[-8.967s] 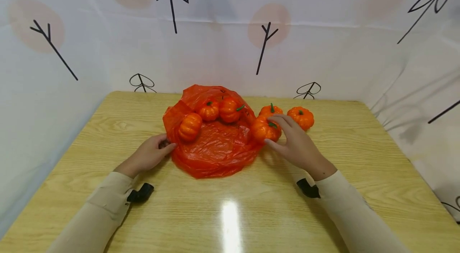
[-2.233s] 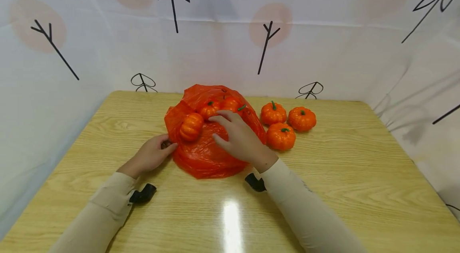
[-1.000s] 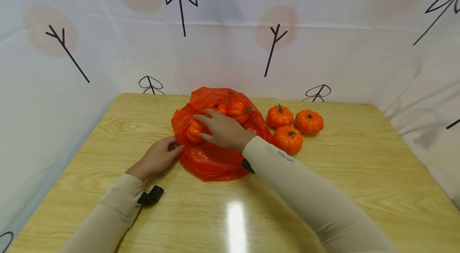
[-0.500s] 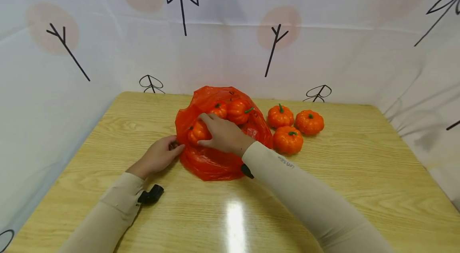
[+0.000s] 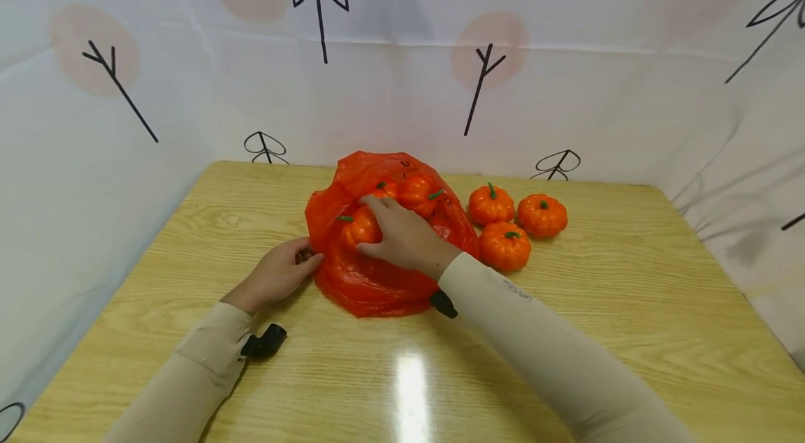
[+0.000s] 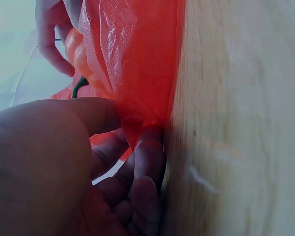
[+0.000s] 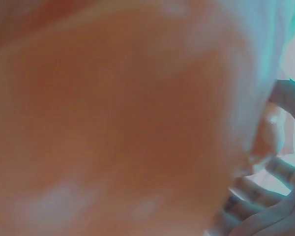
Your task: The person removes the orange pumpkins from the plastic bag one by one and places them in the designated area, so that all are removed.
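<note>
A red plastic bag (image 5: 371, 298) lies spread on the table, its mouth facing me. My left hand (image 5: 277, 275) pinches the bag's left edge; thumb and fingers meet on the film (image 6: 142, 64) in the left wrist view. Inside the bag, my right hand (image 5: 405, 237) grips a small orange pumpkin (image 5: 360, 229) with a green stem pointing left. Behind that hand sit two more pumpkins, a partly hidden one (image 5: 386, 187) and one with a long stem (image 5: 416, 193). A blurred orange surface (image 7: 128, 118) fills most of the right wrist view.
To the right of the bag stand three pumpkins: a back one (image 5: 491, 205), a right one (image 5: 542, 215) and a front one (image 5: 505, 249). Patterned white cloth (image 5: 390, 93) hangs behind the wooden table (image 5: 597, 275).
Earlier, my right hand set a pumpkin down outside the bag, then reached back in to the left pumpkin. It now grips that pumpkin, turned and shifted right. My left hand keeps its hold.
</note>
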Tool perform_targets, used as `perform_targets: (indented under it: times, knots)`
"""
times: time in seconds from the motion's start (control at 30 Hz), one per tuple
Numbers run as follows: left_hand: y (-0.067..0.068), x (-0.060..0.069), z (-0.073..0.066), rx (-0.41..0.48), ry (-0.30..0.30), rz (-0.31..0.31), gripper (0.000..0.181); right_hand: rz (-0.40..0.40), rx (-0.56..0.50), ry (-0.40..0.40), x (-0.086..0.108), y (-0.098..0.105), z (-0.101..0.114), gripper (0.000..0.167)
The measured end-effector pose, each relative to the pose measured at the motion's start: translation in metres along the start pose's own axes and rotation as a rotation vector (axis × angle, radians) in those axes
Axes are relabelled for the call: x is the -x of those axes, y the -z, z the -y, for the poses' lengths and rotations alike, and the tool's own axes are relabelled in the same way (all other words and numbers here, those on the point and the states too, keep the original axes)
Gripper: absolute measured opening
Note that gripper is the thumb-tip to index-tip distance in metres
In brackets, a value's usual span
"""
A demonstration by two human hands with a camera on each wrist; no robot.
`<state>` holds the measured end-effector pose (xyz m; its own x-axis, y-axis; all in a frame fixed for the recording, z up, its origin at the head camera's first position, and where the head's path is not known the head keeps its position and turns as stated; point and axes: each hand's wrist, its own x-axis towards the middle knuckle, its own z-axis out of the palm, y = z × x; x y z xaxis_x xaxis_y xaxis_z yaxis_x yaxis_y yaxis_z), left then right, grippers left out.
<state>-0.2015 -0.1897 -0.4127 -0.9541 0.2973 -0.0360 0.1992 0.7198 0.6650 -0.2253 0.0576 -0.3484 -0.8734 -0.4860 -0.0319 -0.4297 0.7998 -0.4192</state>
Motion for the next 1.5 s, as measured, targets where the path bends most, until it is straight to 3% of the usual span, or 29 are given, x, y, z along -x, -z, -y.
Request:
perform_targets:
  times: [0.57,1.1,1.5]
  knots:
    - [0.001,0.001,0.001,-0.022,-0.011,-0.019,0.017,-0.168,0.009,0.151,0.052,0.008,-0.015,0.060]
    - [0.001,0.003,-0.005,-0.022,-0.010,-0.022,0.016,-0.219,0.008,0.165,0.081,0.005,-0.022,0.059]
    - [-0.001,0.002,-0.002,-0.008,-0.007,-0.020,0.018,-0.219,-0.073,0.164,0.096,0.006,-0.020,0.057]
